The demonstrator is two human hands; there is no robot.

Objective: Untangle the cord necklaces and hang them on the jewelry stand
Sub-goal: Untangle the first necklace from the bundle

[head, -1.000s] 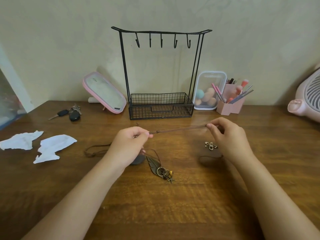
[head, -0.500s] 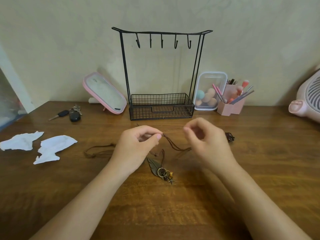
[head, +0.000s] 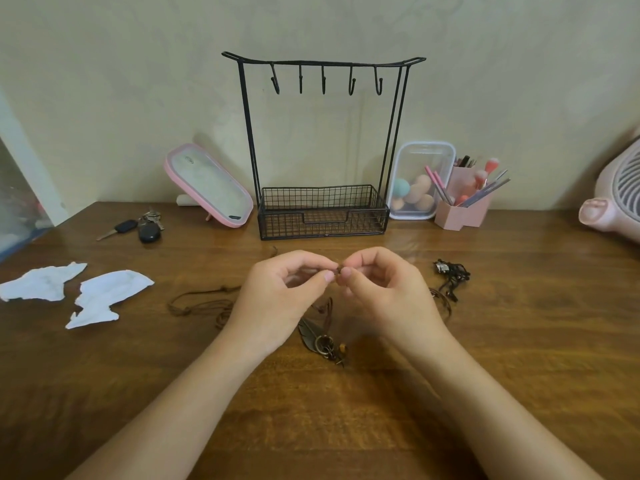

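My left hand (head: 277,296) and my right hand (head: 384,292) meet above the table, both pinching a small knot of a brown cord necklace (head: 337,270) between thumb and forefinger. More of the brown cord (head: 201,301) trails over the wood to the left. Its feather pendant with rings and beads (head: 320,339) lies between my wrists. A bundled black cord necklace (head: 450,275) sits to the right of my right hand. The black wire jewelry stand (head: 322,140) with several bare hooks stands behind, against the wall.
Two torn white paper pieces (head: 104,296) lie at the left, car keys (head: 138,228) behind them. A pink tilted mirror (head: 207,185), a clear sponge box (head: 417,181), a pink brush holder (head: 464,209) and a pink fan (head: 616,199) line the back.
My hands came together: a second ago they held the cord stretched wide apart, now both pinch one knot. The black necklace bundle at the right has come into view.
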